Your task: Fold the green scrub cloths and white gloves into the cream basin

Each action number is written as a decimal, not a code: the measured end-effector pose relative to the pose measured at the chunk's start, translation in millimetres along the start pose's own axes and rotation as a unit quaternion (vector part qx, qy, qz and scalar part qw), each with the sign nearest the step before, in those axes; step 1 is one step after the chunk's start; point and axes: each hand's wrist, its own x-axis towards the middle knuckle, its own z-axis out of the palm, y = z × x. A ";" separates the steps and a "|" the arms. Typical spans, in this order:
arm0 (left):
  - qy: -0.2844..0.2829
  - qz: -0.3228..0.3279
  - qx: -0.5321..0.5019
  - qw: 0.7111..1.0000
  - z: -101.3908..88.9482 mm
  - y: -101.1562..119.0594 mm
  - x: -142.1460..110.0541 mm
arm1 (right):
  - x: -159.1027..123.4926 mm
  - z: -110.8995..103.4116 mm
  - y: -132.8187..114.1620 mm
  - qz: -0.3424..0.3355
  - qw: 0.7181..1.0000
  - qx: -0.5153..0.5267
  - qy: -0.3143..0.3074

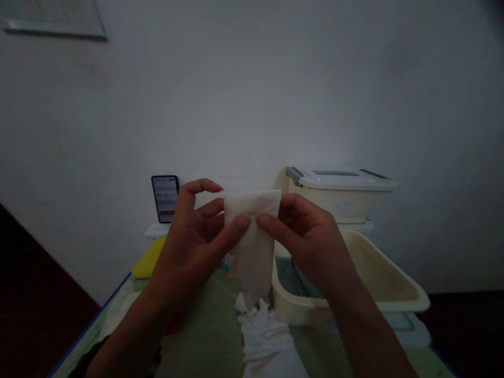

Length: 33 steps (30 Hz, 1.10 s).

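A pale white strip of thin cloth (255, 252) hangs upright between my hands, its top edge straight and folded over. My left hand (200, 226) pinches its left side, thumb on the near face and the index finger raised and curved. At the right side, my right hand (305, 231) grips it with the thumb in front and the other fingers curled behind. Below, the strip meets a crumpled, gathered white cloth (270, 341) on the green table (205, 336); whether the two are one piece, I cannot tell.
A cream plastic basin (394, 273) holding dark green fabric (289, 275) stands at right. Behind it sits a lidded storage box (331, 199). A phone (165, 199) leans against the wall at left, above a yellow object (148, 260). Something red (172, 324) lies partly behind my left forearm.
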 end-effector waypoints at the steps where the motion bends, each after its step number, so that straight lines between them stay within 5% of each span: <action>1: -0.006 -0.013 -0.001 1.000 0.3 0.4 0.3 | -0.3 0.8 -0.3 -0.003 1.000 -0.003 0.010; 13: -0.152 -0.212 0.006 0.965 -7.7 -11.4 7.0 | 2.5 2.5 2.1 -0.007 0.998 0.041 0.046; 26: -0.216 -0.149 0.044 0.964 -14.2 -14.6 6.2 | 4.1 -5.1 1.8 0.010 0.999 0.014 0.027; 33: -0.159 -0.108 0.057 0.980 -32.8 -10.9 11.8 | 5.4 -5.5 -0.7 0.016 0.998 0.047 0.047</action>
